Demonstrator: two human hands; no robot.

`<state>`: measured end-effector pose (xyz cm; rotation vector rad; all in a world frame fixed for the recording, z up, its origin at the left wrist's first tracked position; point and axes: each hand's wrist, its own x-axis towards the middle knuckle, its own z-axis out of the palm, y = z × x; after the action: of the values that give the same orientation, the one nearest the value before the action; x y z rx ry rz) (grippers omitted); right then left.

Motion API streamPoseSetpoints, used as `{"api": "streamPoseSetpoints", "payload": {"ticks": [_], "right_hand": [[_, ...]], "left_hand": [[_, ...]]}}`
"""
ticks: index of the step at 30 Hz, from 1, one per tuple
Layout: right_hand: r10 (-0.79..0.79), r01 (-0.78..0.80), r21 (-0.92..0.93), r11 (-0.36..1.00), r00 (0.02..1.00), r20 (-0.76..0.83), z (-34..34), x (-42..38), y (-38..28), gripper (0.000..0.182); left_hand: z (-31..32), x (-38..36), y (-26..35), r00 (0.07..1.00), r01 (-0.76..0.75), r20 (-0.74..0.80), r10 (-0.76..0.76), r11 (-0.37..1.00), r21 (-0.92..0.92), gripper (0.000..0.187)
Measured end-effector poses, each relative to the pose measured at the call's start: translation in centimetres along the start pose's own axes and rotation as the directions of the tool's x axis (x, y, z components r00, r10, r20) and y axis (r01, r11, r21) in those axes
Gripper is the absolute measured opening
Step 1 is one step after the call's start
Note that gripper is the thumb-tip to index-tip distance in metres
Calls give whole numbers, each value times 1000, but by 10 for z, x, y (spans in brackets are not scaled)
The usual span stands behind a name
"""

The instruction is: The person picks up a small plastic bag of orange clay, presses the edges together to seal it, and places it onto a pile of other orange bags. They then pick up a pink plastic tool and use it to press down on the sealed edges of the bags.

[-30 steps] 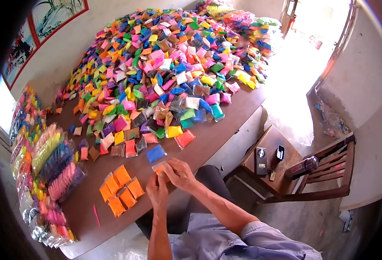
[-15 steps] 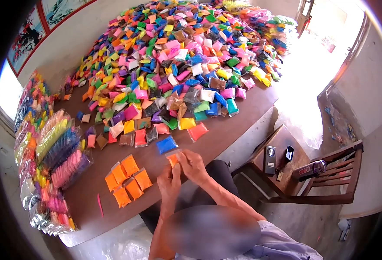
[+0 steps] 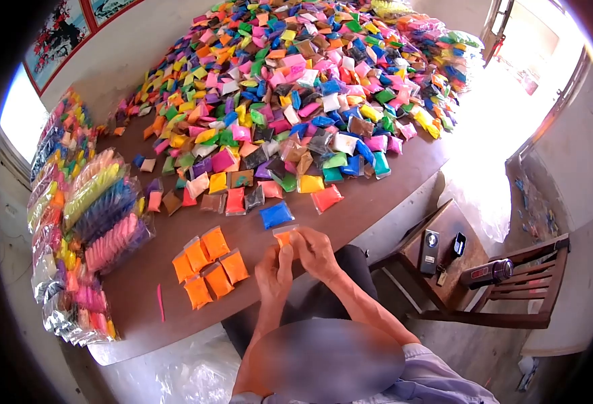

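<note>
Both hands meet near the table's front edge around a small clear packet of orange material. My left hand pinches its lower side, thumb up. My right hand has its fingers closed on the packet's right side. The fingers hide much of the packet. Just beyond it lies a blue packet, apart from the hands. To the left, several orange packets lie flat in two rows, close together. A thin pink stick lies farther left.
A large heap of packets in many colours covers the far side of the brown table. Bagged bundles of packets line the left edge. At the right, a wooden chair and a small stand hold a flask.
The view has shifted, so the table and heap appear farther right. Both hands keep hold of the orange packet, with the fingers slightly repositioned. The packets on the table lie as before.
</note>
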<state>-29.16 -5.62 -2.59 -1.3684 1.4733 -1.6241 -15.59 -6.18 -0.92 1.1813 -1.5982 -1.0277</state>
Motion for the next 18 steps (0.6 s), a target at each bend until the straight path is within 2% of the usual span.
{"api": "streamPoseSetpoints", "payload": {"ticks": [2, 7, 9, 11, 12, 16, 18], "right_hand": [[-37, 40, -104, 994, 999, 34, -2, 0, 0, 22], [-43, 45, -40, 998, 997, 57, 2, 2, -5, 24], [-25, 25, 4, 1000, 998, 62, 2, 1, -15, 25], [79, -83, 53, 995, 993, 86, 0, 1, -24, 26], [79, -84, 52, 995, 993, 89, 0, 1, -22, 26], [1, 1, -48, 999, 999, 38, 1, 1, -6, 23], [-38, 40, -86, 996, 999, 26, 0, 1, -2, 22]], "left_hand": [[3, 1, 0, 999, -22, -32, 22, 1000, -1, 31], [1, 2, -17, 987, -129, -90, 133, 990, 48, 27], [-2, 0, -18, 999, -23, -29, 26, 995, 94, 29], [-1, 0, -11, 998, -30, -50, 34, 997, 76, 27], [1, 0, -8, 997, -39, -70, 43, 998, 58, 26], [3, 1, -4, 996, -47, -81, 47, 999, -2, 27], [4, 1, -3, 994, 10, -107, -21, 996, -94, 28]]}}
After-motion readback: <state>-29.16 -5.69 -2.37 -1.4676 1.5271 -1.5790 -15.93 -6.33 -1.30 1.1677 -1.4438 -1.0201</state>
